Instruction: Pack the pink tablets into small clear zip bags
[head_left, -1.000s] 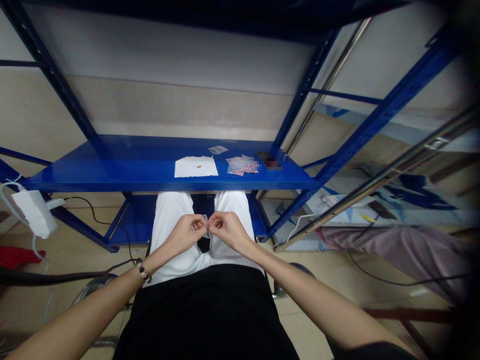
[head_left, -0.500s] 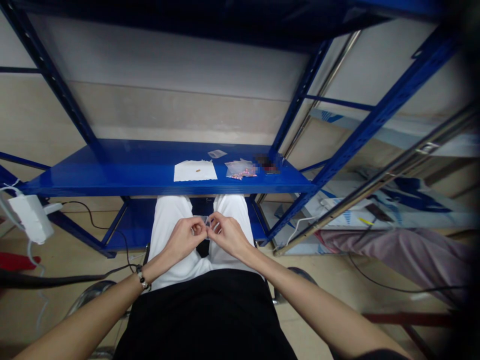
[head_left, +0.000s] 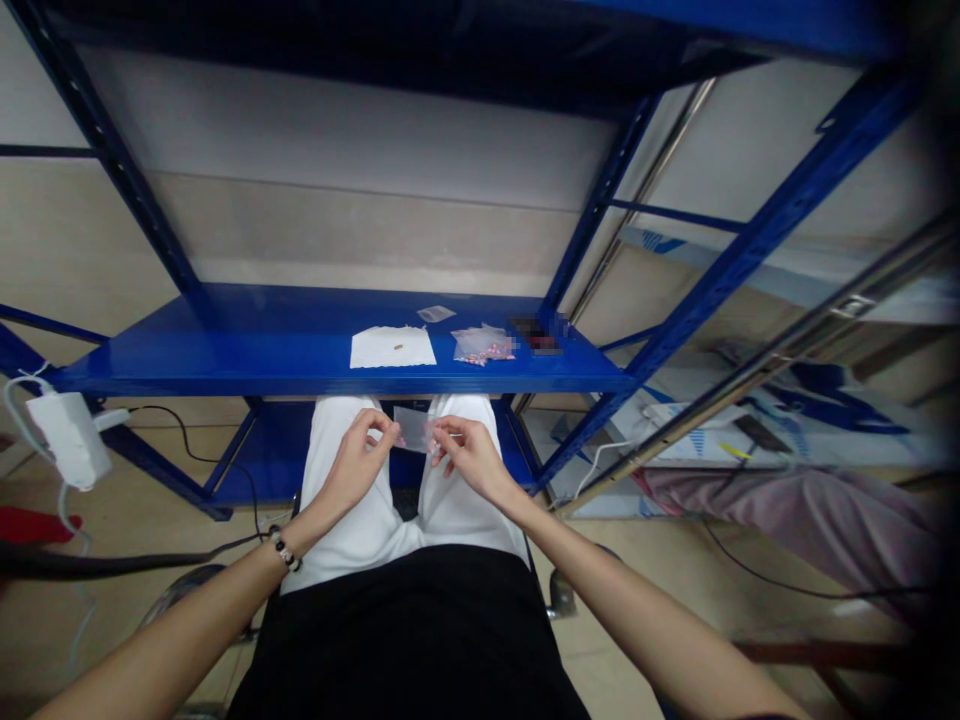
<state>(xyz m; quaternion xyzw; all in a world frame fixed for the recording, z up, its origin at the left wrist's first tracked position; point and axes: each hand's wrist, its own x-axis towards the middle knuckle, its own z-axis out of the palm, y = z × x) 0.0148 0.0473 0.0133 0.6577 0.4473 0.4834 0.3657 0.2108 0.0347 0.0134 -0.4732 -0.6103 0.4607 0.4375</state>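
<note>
Above my lap, a small clear plastic bag (head_left: 412, 428) is stretched between my two hands. Its left edge is pinched by the fingertips of my left hand (head_left: 360, 455). My right hand (head_left: 474, 455) is closed on the right edge, and its fingers cover that side. What the bag holds, if anything, I cannot make out. Beyond my knees on the blue shelf lies a white sheet of paper (head_left: 371, 350) with a small brown piece (head_left: 398, 348) on it. To its right is a clear bag of pink pieces (head_left: 480, 348). Another small flat clear bag (head_left: 436, 314) lies behind.
A dark pixelated object (head_left: 538, 335) sits near the right end of the blue shelf (head_left: 262, 340). A white power strip (head_left: 69, 440) with cables hangs at the left. At the right, a person's leg in greyish trousers (head_left: 810, 520) shows beside another shelf with a metal pole (head_left: 750, 375).
My hands have moved apart and slightly up from my lap. The small clear bag, mostly covered by my fingers before, now shows spread out between them.
</note>
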